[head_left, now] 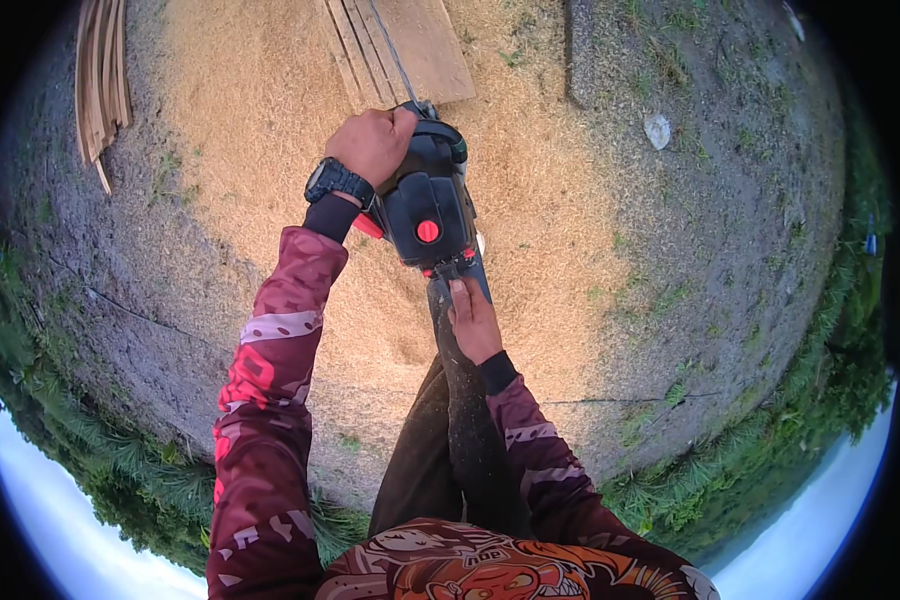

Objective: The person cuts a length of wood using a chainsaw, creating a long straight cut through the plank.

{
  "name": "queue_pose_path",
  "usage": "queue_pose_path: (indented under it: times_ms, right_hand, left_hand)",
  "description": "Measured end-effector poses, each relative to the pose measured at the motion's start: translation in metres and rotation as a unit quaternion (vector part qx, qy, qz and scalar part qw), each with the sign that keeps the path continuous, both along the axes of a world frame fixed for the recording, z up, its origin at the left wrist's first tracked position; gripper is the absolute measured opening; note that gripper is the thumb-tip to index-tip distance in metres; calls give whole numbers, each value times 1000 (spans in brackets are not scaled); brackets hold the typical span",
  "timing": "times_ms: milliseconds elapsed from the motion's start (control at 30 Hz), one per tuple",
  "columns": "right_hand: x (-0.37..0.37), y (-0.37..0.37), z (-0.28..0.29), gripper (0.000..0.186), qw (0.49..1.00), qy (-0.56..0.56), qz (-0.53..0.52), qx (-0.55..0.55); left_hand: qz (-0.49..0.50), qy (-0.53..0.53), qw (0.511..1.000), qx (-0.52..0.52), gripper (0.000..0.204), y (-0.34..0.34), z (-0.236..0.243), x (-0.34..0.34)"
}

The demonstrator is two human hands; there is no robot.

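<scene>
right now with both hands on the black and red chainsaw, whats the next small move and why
Probably ease the black and red chainsaw forward along the wooden plank, since its bar already points into the board. The left hand grips the front handle, the right hand the rear, and pale sawdust shows cutting here.

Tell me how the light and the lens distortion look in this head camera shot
Head view: soft, even daylight, no hard shadows or glare; strong fisheye bending, with the horizon curled round the dark rim; the left hand, right hand and black chainsaw are sharp at centre, while the sawdust looks slightly washed out.
</scene>
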State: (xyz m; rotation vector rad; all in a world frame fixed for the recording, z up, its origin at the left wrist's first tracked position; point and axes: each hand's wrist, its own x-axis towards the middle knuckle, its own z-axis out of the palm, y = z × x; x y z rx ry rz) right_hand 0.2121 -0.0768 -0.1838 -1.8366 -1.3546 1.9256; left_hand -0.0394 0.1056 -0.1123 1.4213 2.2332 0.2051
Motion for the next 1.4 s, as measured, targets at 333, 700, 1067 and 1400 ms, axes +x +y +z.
queue_pose_path:
  times_ms: [333, 700, 1067, 1400]
  right_hand:
    - [-15, 17, -2, 44, 999, 11, -21, 30]
    - [-25, 28, -2, 39, 997, 56, -41, 37]
    - [-42, 45, -2, 42, 999, 14, -6, 28]
    - [-59, 68, 5, 42, 999, 22, -6, 49]
  left_hand:
    - [19, -4, 999, 45, 49, 18, 2, -14]
    - [7, -1, 999, 36, 49, 32, 7, -26]
    - [16, 2, 999, 39, 49, 51, 7, -41]
    - [0, -16, 998, 56, 49, 71, 12, -60]
